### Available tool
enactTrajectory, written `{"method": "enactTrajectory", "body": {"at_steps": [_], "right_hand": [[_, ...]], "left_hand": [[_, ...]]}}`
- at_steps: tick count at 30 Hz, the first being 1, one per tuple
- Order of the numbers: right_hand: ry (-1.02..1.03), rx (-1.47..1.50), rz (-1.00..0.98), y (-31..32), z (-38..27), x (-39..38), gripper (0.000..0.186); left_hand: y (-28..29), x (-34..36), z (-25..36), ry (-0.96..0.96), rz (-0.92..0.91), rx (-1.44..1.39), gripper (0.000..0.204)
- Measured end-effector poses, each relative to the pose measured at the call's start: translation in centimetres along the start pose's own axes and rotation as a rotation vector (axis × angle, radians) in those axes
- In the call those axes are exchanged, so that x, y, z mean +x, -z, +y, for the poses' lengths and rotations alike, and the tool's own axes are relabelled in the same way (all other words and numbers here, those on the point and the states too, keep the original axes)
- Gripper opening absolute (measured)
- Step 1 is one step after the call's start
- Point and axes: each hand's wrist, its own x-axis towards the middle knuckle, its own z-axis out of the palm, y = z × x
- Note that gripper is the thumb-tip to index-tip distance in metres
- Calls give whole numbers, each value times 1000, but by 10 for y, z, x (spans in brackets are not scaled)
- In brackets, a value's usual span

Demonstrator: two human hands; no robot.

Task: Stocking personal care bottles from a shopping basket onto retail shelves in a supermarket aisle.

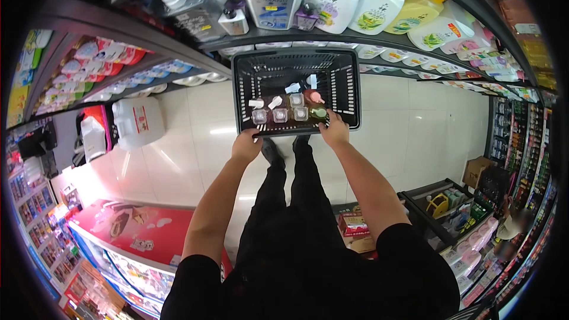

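Observation:
A black plastic shopping basket (357, 98) is in front of me, with slotted walls. My left hand (246, 146) grips its near rim at the left corner, fingers curled over the edge. Near the right end of the same rim, my right hand (335, 130) is closed on the basket too. Inside, several small clear bottles (280, 116) with white tops are grouped on the near side. Beside them are a bottle with a pink pump (316, 98) and one with a green pump (319, 112). White pieces (293, 88) show farther back; their kind is unclear.
Just beyond the basket, a shelf holds large white pump bottles (333, 0) and a grey-white bottle (271, 0). A white jug (137, 123) stands on the tiled floor at left. Behind me are a red-topped freezer (127, 225) and a black rack (424, 201) of goods.

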Motion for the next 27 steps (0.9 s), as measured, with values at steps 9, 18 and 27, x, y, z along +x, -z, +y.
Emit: {"method": "enactTrajectory", "body": {"at_steps": [9,18,27], "right_hand": [[-96,207,-86,-16,-17,32,64],[70,1,137,-14,-46,26,32],[248,118,460,-8,-65,84,37]], "left_hand": [[-6,25,16,110,-105,-31,39],[-17,49,-1,-39,353,99,52],[-4,99,48,-20,224,339,55]]}}
